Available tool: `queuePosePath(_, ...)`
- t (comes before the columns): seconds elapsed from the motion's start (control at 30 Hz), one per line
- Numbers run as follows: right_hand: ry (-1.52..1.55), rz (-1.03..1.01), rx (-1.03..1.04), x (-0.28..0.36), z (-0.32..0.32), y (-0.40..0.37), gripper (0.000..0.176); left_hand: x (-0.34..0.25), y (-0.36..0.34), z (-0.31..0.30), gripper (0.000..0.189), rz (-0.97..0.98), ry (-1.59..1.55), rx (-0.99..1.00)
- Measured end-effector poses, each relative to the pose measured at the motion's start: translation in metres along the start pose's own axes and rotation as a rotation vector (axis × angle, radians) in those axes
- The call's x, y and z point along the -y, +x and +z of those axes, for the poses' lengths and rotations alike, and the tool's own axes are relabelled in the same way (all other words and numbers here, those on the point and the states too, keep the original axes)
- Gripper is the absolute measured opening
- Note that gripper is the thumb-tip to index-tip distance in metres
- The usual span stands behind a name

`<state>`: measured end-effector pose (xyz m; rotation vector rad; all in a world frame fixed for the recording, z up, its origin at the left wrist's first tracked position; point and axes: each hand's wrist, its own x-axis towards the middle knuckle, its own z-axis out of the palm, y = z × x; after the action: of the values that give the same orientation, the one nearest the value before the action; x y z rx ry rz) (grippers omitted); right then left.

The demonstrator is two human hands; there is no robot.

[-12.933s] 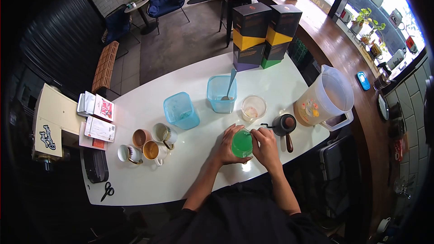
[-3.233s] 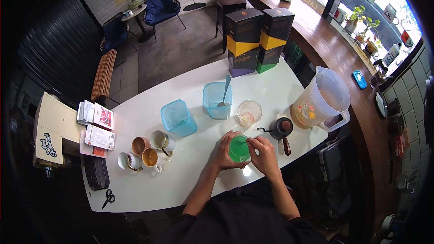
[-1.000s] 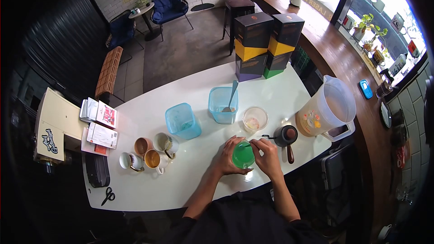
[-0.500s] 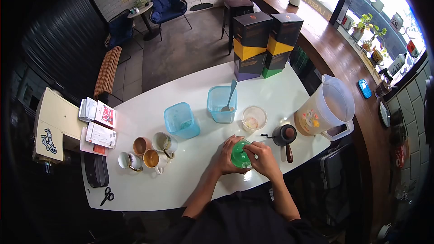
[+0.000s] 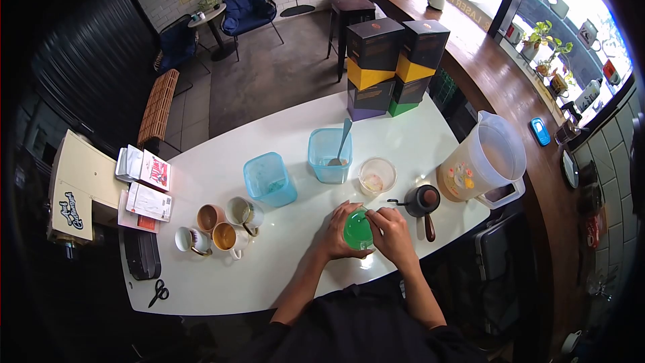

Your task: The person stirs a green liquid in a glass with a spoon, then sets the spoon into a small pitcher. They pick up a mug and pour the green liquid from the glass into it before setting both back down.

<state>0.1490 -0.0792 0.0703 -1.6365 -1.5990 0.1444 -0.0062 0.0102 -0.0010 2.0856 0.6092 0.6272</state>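
My left hand [image 5: 337, 234] is wrapped round the side of a clear cup of bright green liquid [image 5: 357, 232] near the table's front edge. Over the cup's right rim, the fingers of my right hand [image 5: 392, 234] are pinched together. Whatever they hold reaches toward the liquid, but it is too small to make out. Just behind the cup stands a clear round tub [image 5: 377, 177] with some residue inside. To the right of my hands is a small dark pot [image 5: 422, 200] with a thin spout and a wooden handle.
Two light-blue containers [image 5: 270, 180] stand farther back, one with a spoon [image 5: 344, 140] in it. Several mugs [image 5: 226, 234] are grouped at left, near scissors [image 5: 159, 292]. A large plastic pitcher [image 5: 480, 158] stands at right; stacked black boxes [image 5: 373, 44] are at the back.
My right hand has shifted slightly at the cup's rim, its fingers a little farther from the middle of the green liquid. My left hand keeps its hold.
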Motion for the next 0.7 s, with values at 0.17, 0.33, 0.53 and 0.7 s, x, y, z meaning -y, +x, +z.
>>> queuePosePath(0.17, 0.028, 0.058, 0.064, 0.0022, 0.0041, -0.0002, 0.019, 0.0030, -0.0002, 0.0015, 0.109, 0.028, 0.000, -0.021)
queuePosePath(0.33, 0.115, 0.028, 0.091, 0.0016, 0.0046, -0.0025, 0.017, 0.0078, -0.0006, 0.0033, 0.113, 0.073, 0.045, -0.030)
queuePosePath(0.53, 0.052, 0.003, 0.076, 0.0012, -0.0009, -0.0036, 0.013, 0.0076, -0.0010, 0.0030, 0.112, 0.006, -0.022, -0.009)
queuePosePath(0.7, -0.037, 0.013, 0.012, 0.0005, 0.0000, -0.0015, 0.013, 0.0029, -0.0005, 0.0009, 0.113, -0.016, -0.014, 0.002)
